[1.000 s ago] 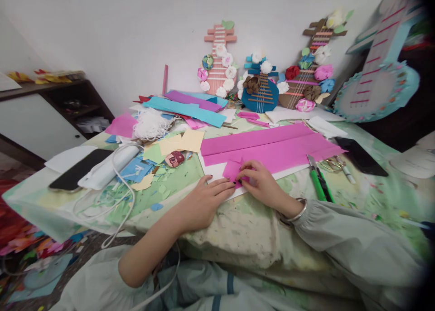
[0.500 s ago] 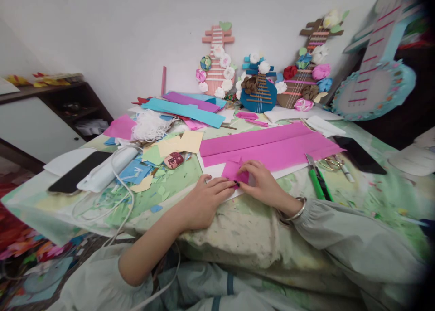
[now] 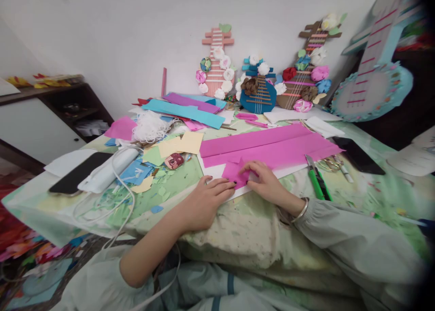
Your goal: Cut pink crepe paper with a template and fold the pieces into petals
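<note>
A small magenta piece of crepe-like paper (image 3: pixel 231 170) lies on a white sheet (image 3: pixel 211 171), with a raised fold on its right side. My left hand (image 3: pixel 206 203) lies flat on the near left part of the small piece, its fingers stretched out. Bent over the right side, my right hand (image 3: pixel 267 184) has the folded edge between thumb and forefinger; the exact grip is partly hidden. Just beyond both hands lies a long magenta paper strip (image 3: pixel 265 145), creased lengthwise. To the right of my right hand is a green utility knife (image 3: pixel 317 179), blade out.
Scissors (image 3: pixel 330 165), a marker (image 3: pixel 347 172) and a dark phone (image 3: pixel 360 156) lie at right. At left are another phone (image 3: pixel 79 174), a white cable (image 3: pixel 131 197), paper scraps (image 3: pixel 144 170) and white string (image 3: pixel 149 127). Flower-decorated paper instruments (image 3: pixel 258 95) lean against the wall.
My right thumb has moved slightly right, away from my left fingertips, showing more of the small magenta piece between the hands. My left hand stays nearly still.
</note>
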The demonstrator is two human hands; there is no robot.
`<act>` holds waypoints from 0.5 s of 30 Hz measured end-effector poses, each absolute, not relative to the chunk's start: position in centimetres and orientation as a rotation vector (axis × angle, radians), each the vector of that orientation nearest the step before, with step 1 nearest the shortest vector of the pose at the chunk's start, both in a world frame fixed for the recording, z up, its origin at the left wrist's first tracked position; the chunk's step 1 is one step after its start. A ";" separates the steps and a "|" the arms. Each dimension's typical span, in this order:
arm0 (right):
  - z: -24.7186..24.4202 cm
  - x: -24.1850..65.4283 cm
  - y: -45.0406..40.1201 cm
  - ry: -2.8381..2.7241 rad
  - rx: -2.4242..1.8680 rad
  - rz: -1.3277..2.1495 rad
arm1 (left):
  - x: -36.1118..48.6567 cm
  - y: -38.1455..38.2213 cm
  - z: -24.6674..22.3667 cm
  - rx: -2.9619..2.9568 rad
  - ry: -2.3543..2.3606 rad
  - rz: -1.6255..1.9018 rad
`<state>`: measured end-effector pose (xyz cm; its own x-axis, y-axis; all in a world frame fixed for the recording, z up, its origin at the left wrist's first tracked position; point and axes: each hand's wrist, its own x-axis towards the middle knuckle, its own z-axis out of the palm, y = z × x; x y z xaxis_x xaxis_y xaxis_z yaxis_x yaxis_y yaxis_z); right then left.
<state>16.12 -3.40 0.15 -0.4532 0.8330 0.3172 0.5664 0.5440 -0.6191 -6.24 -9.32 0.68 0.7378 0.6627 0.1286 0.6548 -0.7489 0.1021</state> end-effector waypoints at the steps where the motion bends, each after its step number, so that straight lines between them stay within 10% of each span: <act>1: 0.2 16.0 -3.5 -2.177 -1.141 0.574 | -6.2 -9.3 0.7 2.883 1.093 0.243; 15: 0.1 16.5 -3.2 -2.142 -1.143 0.571 | -6.2 -9.3 0.8 2.886 1.086 0.269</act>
<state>16.50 -3.20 0.12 -0.4202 0.8456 0.3294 0.5691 0.5283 -0.6301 -6.20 -9.35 0.84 0.7389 0.6579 0.1455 0.6498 -0.7529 0.1041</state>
